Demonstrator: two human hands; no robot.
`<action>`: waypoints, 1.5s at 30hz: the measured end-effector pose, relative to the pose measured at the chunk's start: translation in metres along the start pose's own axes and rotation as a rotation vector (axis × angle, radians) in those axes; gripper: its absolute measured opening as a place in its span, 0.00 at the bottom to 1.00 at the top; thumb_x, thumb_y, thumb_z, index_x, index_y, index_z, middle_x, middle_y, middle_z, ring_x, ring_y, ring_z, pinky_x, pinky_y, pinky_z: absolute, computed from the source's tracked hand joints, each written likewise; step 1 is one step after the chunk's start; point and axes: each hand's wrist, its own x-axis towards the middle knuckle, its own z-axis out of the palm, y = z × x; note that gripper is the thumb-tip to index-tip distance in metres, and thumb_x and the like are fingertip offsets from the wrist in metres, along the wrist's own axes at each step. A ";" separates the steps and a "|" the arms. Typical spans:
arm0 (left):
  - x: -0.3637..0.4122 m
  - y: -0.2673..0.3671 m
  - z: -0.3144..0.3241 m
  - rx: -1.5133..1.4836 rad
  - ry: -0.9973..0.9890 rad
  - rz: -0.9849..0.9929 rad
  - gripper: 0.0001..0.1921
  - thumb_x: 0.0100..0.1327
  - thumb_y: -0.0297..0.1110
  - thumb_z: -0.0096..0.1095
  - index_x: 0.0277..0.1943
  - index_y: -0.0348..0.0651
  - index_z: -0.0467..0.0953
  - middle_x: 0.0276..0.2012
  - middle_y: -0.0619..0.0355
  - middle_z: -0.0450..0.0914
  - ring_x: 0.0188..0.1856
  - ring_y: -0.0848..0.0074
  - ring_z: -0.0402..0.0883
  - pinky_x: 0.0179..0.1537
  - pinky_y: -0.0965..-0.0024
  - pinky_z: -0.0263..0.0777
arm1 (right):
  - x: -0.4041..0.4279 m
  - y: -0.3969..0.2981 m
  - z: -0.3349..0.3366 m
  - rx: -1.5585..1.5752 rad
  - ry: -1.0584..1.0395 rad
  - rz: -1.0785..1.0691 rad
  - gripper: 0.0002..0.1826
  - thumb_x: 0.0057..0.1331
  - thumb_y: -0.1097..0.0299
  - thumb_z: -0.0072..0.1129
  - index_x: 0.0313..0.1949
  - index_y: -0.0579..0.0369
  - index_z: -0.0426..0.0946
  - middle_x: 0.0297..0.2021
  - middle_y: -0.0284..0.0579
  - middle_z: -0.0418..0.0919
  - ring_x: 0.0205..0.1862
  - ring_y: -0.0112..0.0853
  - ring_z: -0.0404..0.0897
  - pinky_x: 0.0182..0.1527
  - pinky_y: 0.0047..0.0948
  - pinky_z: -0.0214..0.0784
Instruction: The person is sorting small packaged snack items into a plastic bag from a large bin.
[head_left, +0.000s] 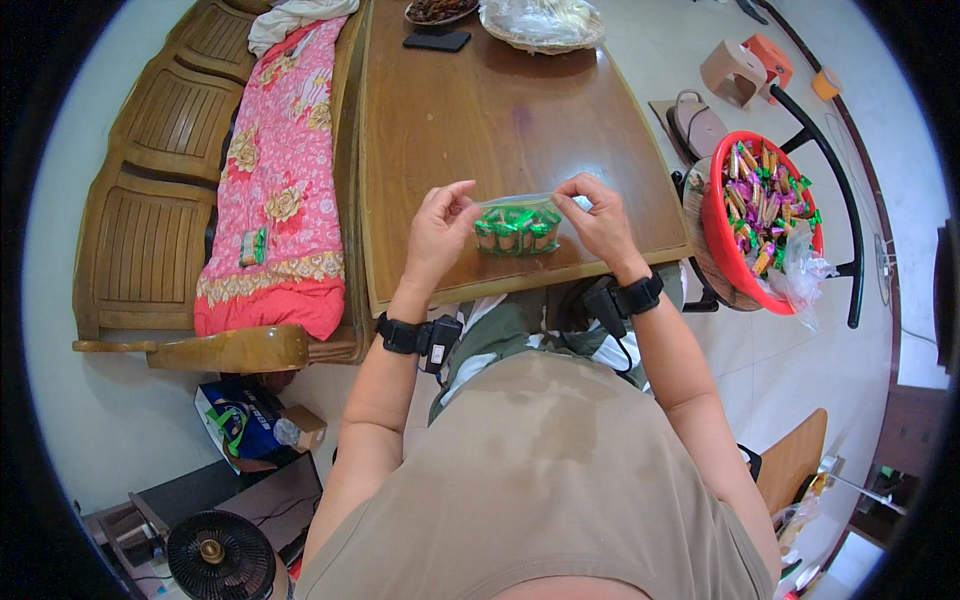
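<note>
A clear plastic bag (517, 232) filled with several green-wrapped sweets stands on the wooden table (480, 120) near its front edge. My left hand (445, 225) pinches the top left corner of the bag between thumb and fingers. At the opposite top corner, my right hand (596, 217) grips the bag's edge the same way. The bag's top strip is stretched between both hands. Whether its seal is closed cannot be told.
A red basin (709, 217) of wrapped sweets stands on a chair to the right. On the left, a similar filled bag (253, 247) lies on a pink floral quilt (281, 150) over a wooden bench. A black phone (437, 40) and a plastic-covered basket (541, 26) lie at the table's far end.
</note>
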 end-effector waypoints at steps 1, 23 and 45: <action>-0.001 -0.001 -0.001 0.000 0.000 0.000 0.15 0.60 0.24 0.62 0.51 0.38 0.76 0.35 0.56 0.74 0.33 0.76 0.77 0.33 0.75 0.72 | 0.000 0.000 0.000 -0.004 -0.002 -0.001 0.04 0.60 0.75 0.61 0.32 0.61 0.77 0.30 0.43 0.78 0.34 0.34 0.78 0.40 0.28 0.70; -0.003 0.012 0.015 0.138 0.082 0.182 0.05 0.55 0.24 0.68 0.35 0.37 0.84 0.26 0.57 0.74 0.28 0.76 0.73 0.29 0.74 0.65 | 0.022 -0.038 0.036 -0.506 -0.220 -0.377 0.12 0.55 0.65 0.64 0.40 0.49 0.80 0.36 0.38 0.78 0.47 0.37 0.76 0.63 0.57 0.55; -0.001 0.014 -0.002 0.198 -0.017 0.110 0.05 0.54 0.27 0.70 0.34 0.38 0.84 0.26 0.58 0.75 0.29 0.76 0.75 0.31 0.74 0.68 | 0.026 -0.014 0.001 -0.362 -0.329 -0.161 0.05 0.59 0.64 0.62 0.31 0.50 0.80 0.30 0.37 0.77 0.40 0.37 0.77 0.57 0.48 0.59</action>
